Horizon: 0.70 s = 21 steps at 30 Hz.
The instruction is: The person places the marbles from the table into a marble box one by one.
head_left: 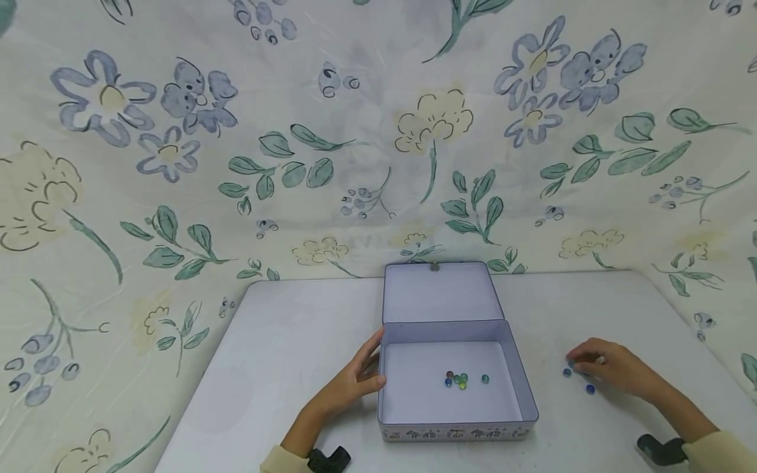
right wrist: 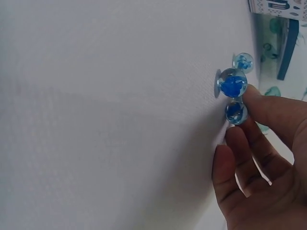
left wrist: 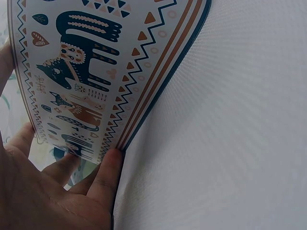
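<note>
Where the right hand (head_left: 618, 369) bends low over the bench (head_left: 296, 335), its thumb and fingers close about one blue marble (right wrist: 236, 114), on the right of the tin box (head_left: 458, 431). Two more blue marbles (head_left: 590, 389) lie there too, one just beside the fingertips, the other a little nearer the person. The left hand (head_left: 353, 382), its fingers spread wide, rests against the box's left wall, which is printed with patterned animals and zigzag borders. Inside, a small cluster of marbles (head_left: 457, 379), dark red, green, blue and yellow, sits near the middle of the floor, with one green marble (head_left: 485, 379) apart to its right. The lid (head_left: 442, 292) stands open at the back edge. Pale yellow sleeves (head_left: 718, 452) cover both forearms, a black device (head_left: 659, 450) is at each wrist, and floral cloth (head_left: 367, 105) hangs behind the bench.
</note>
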Available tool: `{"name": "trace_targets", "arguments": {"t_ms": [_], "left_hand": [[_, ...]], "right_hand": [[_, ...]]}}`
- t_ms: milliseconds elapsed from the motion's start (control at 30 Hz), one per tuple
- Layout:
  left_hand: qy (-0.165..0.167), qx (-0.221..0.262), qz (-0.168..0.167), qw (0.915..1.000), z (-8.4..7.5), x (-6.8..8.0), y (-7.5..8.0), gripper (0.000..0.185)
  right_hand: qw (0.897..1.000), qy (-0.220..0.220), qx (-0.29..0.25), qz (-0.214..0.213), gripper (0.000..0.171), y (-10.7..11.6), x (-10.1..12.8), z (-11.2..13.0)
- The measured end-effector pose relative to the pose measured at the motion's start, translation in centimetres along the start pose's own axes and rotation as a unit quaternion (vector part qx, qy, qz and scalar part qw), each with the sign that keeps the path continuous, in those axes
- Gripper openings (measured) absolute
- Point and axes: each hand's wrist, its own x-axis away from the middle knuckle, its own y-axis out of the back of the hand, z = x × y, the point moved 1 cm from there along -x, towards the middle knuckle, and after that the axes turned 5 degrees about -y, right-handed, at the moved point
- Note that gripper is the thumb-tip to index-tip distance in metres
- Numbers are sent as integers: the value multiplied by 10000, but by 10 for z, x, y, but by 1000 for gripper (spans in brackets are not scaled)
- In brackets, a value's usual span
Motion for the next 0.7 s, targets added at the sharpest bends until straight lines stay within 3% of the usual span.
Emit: {"name": "trace_targets", "arguments": {"t_ms": [533,700], "left_hand": [[51,-73,-88,9999,2,-1,-1,83],[51,-74,-91,9999,3,-1,-1,83]], "right_hand": [[9993,173,118,-313,13,-6,-2,0],[9997,-31,79,-231,11,-5,-1,3]]}}
